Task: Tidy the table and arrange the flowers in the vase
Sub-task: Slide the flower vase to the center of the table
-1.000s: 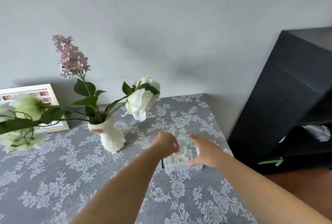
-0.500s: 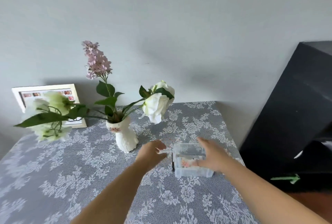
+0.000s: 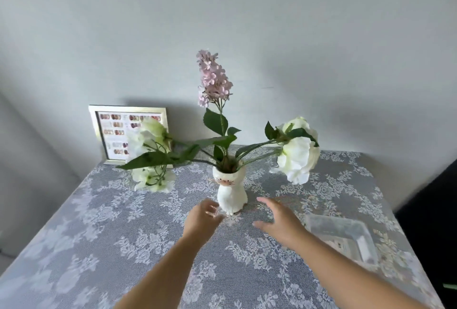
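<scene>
The white cat-shaped vase (image 3: pixel 231 191) stands upright near the middle of the lace-covered tabletop (image 3: pixel 99 234), with the left hand (image 3: pixel 201 219) at its 7 o'clock and the right hand (image 3: pixel 279 219) at its 4 o'clock, both open, empty and just short of touching it. It looks like glazed ceramic, so probably smooth, breakable and top-heavy, since the pink flower spike (image 3: pixel 214 78) rises high and the white blooms (image 3: pixel 298 150) hang far out at 9 and 3 o'clock. The safest hold is likely both palms around the lower body, not the floppy stems.
</scene>
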Demonstrator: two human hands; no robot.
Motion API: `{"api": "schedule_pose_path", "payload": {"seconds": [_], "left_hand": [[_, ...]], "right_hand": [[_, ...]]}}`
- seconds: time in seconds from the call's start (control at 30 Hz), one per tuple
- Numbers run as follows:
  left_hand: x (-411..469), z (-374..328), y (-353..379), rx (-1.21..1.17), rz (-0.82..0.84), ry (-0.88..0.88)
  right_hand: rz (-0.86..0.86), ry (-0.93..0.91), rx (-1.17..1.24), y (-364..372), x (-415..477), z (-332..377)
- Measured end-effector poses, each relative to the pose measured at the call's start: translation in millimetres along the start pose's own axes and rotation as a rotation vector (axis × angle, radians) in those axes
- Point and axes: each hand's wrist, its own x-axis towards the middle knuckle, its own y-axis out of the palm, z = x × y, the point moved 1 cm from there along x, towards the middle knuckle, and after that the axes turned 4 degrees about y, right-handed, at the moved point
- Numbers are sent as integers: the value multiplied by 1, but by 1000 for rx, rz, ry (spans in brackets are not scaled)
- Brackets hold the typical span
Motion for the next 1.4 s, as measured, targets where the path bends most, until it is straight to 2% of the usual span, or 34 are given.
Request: {"api": "schedule_pose_path", "payload": {"seconds": [0.2,0.4,0.53,0.83,1.4], "left_hand": [[29,10,-4,-153,110,-34],[47,16,5,-360,189,-57],[57,21,5,-353,224,-42],[85,27,4,-417,266,-33],[215,-10,-5,-363,165,14]], "right_hand": [[-30,138,166,25,38,18],[-26,163,269,43,63,18],[-66,206,359,51,71,18],[-88,206,373,45,92,23],[-125,164,353,-9,226,40]]}}
